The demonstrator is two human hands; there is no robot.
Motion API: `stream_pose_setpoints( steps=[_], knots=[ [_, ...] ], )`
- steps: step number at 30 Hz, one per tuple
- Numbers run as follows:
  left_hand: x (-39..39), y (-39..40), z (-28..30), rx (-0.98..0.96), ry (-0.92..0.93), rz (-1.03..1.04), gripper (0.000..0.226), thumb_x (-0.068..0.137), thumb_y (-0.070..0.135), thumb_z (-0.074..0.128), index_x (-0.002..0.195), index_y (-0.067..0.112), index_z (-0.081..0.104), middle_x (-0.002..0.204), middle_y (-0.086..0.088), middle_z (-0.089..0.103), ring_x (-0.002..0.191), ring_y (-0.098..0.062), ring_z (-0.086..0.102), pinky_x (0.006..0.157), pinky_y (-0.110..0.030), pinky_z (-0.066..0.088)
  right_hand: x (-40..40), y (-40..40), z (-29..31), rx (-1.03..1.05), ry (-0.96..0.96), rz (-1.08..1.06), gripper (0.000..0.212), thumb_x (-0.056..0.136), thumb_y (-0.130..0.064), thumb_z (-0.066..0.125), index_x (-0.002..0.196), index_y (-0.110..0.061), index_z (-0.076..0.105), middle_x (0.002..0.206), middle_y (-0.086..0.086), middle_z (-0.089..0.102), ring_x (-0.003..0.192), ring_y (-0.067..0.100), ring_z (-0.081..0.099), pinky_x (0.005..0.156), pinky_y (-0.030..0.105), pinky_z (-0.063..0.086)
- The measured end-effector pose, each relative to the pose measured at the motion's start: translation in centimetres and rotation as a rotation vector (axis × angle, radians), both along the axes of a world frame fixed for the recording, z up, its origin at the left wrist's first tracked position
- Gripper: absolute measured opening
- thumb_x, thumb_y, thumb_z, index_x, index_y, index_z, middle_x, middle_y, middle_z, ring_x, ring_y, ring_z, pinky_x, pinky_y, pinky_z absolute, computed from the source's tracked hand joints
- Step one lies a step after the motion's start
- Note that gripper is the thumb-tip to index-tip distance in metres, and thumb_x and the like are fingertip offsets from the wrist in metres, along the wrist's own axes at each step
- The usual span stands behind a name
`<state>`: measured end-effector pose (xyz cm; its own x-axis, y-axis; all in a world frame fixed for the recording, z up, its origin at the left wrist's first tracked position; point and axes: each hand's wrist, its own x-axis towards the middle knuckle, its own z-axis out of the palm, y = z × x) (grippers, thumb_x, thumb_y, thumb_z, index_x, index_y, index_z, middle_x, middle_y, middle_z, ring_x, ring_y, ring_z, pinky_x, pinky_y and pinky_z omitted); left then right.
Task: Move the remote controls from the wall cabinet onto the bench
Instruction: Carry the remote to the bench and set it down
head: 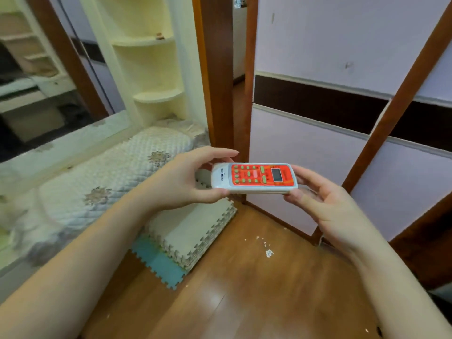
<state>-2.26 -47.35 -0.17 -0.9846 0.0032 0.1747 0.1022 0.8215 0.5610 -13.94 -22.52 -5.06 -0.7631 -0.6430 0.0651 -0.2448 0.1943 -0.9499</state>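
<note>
Head view: the fingers (215, 152) of the left hand (186, 182) curl over the far edge of a remote control (254, 178) while its thumb presses the near edge, so they grasp the white end; the fingers (308, 173) of the right hand (330, 206) cup the opposite end, thumb under the near edge, also grasping it. That remote control lies flat and crosswise between both hands, in the air above the floor, its orange button panel and small grey screen facing up. Both bare forearms reach in from the lower corners. Below the hands lies a stack of cream foam mats (193, 228) with blue ones at the bottom, resting on a wooden floor (244, 289) scattered with white flecks. To the left is a desk (102, 177) covered by a quilted cream cushion with floral patches, set below a window. Behind it stands a cream corner shelf (151, 69), beside a brown door frame (220, 69). A lilac panelled wall (342, 45) with a dark band fills the right side.
</note>
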Motion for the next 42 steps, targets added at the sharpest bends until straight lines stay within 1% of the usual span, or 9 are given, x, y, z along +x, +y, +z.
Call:
stream_pose_setpoints(
  steps=[3, 11, 14, 18, 22, 26, 31, 36, 42],
  knots=[
    [2.3, -2.8, -0.3, 0.009, 0.023, 0.079, 0.063, 0.081, 0.036, 0.072, 0.136, 0.035, 0.043, 0.127, 0.019, 0.054, 0.118, 0.005, 0.049, 0.096, -0.013, 0.041, 0.1, -3.9, -0.2, -0.013, -0.040, 0.088, 0.040, 0.089, -0.028, 0.060, 0.121, -0.049, 0.052, 0.106, -0.032, 0.065, 0.106, -0.009, 0.058, 0.080, 0.010, 0.051],
    [8.7, -11.9, -1.3, 0.039, 0.084, 0.269, 0.061, 0.080, 0.026, 0.074, 0.135, 0.032, 0.046, 0.127, 0.026, 0.051, 0.116, 0.015, 0.046, 0.090, 0.000, 0.033, 2.7, -16.3, 0.5, -0.037, -0.074, 0.257, 0.039, 0.090, -0.016, 0.059, 0.121, -0.038, 0.053, 0.092, -0.035, 0.066, 0.092, -0.019, 0.058, 0.068, 0.001, 0.045],
    [11.7, -15.6, -1.5, 0.045, 0.100, 0.349, 0.061, 0.079, 0.025, 0.075, 0.131, 0.037, 0.046, 0.125, 0.030, 0.050, 0.114, 0.014, 0.047, 0.090, 0.000, 0.034, 4.4, -21.0, 0.9, -0.039, -0.075, 0.345, 0.042, 0.085, -0.018, 0.061, 0.124, -0.034, 0.054, 0.099, -0.028, 0.068, 0.097, -0.015, 0.060, 0.074, 0.004, 0.047],
    [15.5, -19.8, -1.3, 0.038, 0.092, 0.447, 0.061, 0.079, 0.026, 0.075, 0.132, 0.038, 0.046, 0.125, 0.027, 0.051, 0.116, 0.010, 0.048, 0.092, -0.002, 0.035, 6.7, -26.7, 1.2, -0.046, -0.054, 0.439, 0.048, 0.086, -0.022, 0.062, 0.133, -0.029, 0.052, 0.120, -0.014, 0.066, 0.111, 0.001, 0.060, 0.098, 0.023, 0.049],
    [18.8, -22.8, -1.4, 0.072, 0.094, 0.527, 0.062, 0.079, 0.025, 0.075, 0.133, 0.037, 0.047, 0.126, 0.026, 0.052, 0.116, 0.010, 0.048, 0.091, 0.000, 0.035, 8.4, -31.6, 0.7, -0.075, -0.087, 0.521, 0.046, 0.089, -0.016, 0.063, 0.133, -0.027, 0.052, 0.125, -0.009, 0.065, 0.115, 0.009, 0.060, 0.104, 0.039, 0.044],
    [21.2, -25.2, -1.7, 0.103, 0.096, 0.602, 0.063, 0.079, 0.027, 0.076, 0.133, 0.040, 0.046, 0.127, 0.026, 0.053, 0.117, 0.009, 0.049, 0.094, -0.003, 0.036, 9.3, -35.8, 0.2, -0.052, -0.083, 0.581, 0.048, 0.087, -0.018, 0.065, 0.132, -0.029, 0.053, 0.125, -0.009, 0.064, 0.112, 0.008, 0.062, 0.104, 0.040, 0.045],
    [21.9, -27.8, -2.2, 0.153, 0.114, 0.694, 0.064, 0.077, 0.023, 0.077, 0.132, 0.037, 0.048, 0.127, 0.022, 0.056, 0.116, 0.008, 0.052, 0.095, -0.005, 0.038, 9.0, -40.3, -0.1, -0.060, -0.103, 0.660, 0.046, 0.088, -0.013, 0.063, 0.130, -0.029, 0.054, 0.122, -0.009, 0.065, 0.106, 0.007, 0.065, 0.100, 0.029, 0.048],
    [20.4, -29.9, -3.1, 0.138, 0.075, 0.778, 0.065, 0.077, 0.023, 0.078, 0.133, 0.038, 0.047, 0.125, 0.025, 0.054, 0.114, 0.013, 0.049, 0.089, 0.001, 0.036, 6.7, -44.4, -1.8, -0.046, -0.121, 0.729, 0.047, 0.088, -0.011, 0.064, 0.131, -0.029, 0.054, 0.123, -0.007, 0.064, 0.108, 0.012, 0.065, 0.100, 0.037, 0.046],
    [16.6, -32.7, -4.7, 0.135, 0.011, 0.897, 0.067, 0.076, 0.026, 0.078, 0.132, 0.043, 0.045, 0.127, 0.022, 0.053, 0.116, 0.012, 0.048, 0.091, 0.000, 0.036, 2.4, -49.3, -3.3, -0.035, -0.153, 0.821, 0.045, 0.089, -0.012, 0.062, 0.126, -0.036, 0.054, 0.118, -0.013, 0.064, 0.106, 0.006, 0.065, 0.092, 0.027, 0.047]
  ],
)
